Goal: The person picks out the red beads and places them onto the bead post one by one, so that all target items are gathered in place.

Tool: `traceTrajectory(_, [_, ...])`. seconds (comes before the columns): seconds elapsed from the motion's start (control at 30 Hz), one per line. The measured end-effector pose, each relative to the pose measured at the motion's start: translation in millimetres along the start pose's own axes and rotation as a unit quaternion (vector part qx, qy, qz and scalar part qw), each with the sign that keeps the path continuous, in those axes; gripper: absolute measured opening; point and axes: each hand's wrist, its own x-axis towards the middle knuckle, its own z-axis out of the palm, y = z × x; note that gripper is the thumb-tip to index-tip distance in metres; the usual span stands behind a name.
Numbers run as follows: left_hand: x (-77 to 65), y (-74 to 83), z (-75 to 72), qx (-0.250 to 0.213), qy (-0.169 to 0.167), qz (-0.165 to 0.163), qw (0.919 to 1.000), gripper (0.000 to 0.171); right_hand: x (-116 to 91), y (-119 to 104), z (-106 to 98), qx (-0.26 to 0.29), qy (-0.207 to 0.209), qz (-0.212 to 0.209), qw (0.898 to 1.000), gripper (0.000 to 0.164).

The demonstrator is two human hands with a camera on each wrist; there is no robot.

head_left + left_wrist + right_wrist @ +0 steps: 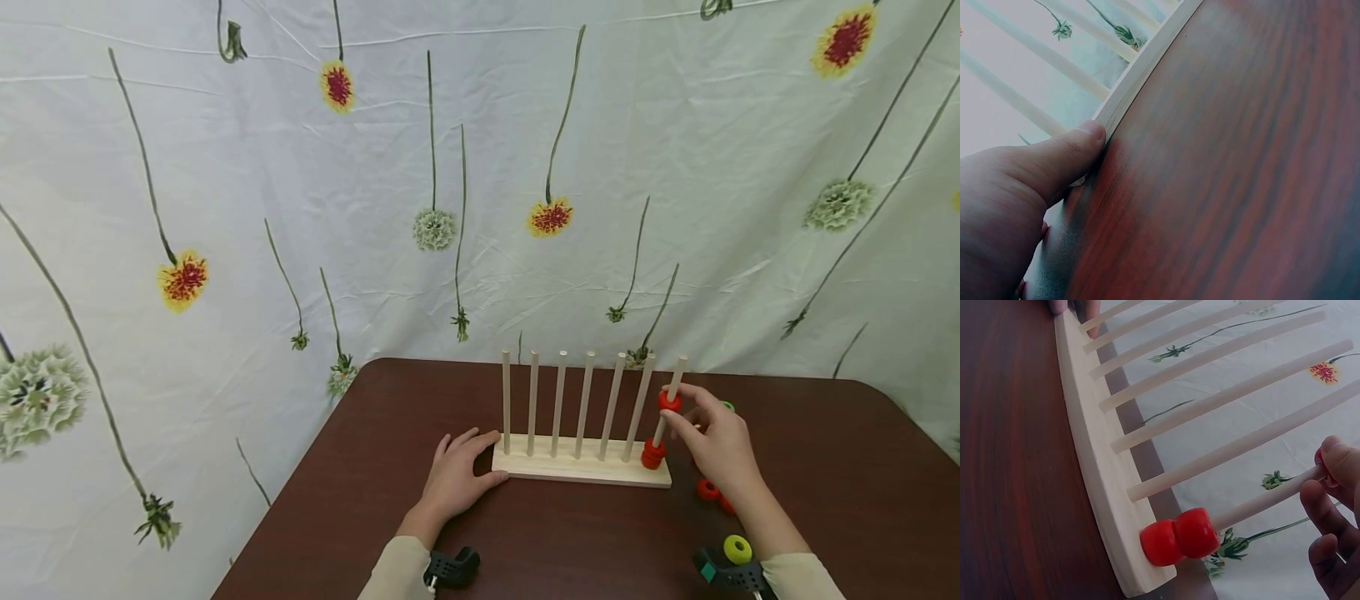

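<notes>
A pale wooden peg rack (581, 471) with several upright pegs stands on the table. My left hand (459, 477) holds its left end, thumb (1088, 139) along the front edge and fingers toward the back. My right hand (717, 437) pinches a red bead (670, 402) between thumb and fingers; the bead is around the rightmost peg, partway up. Below it, two red beads (1179, 537) are stacked on that same peg, down at the base. The other pegs are bare.
Loose red beads (707, 490) lie on the dark brown table (360, 500), right of the rack. A yellow-green bead (737, 549) sits near the right wrist, and a green bead (727, 406) shows behind the right hand. A white flowered cloth (480, 183) hangs behind the table.
</notes>
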Motion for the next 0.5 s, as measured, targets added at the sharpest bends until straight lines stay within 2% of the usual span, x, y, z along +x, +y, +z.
traceTrajectory(0.5, [-0.6,0.5,-1.0,0.001,-0.002,0.000,1.0000,0.062,-7.9,9.6,9.7,-0.011,-0.016,0.006,1.000,0.043])
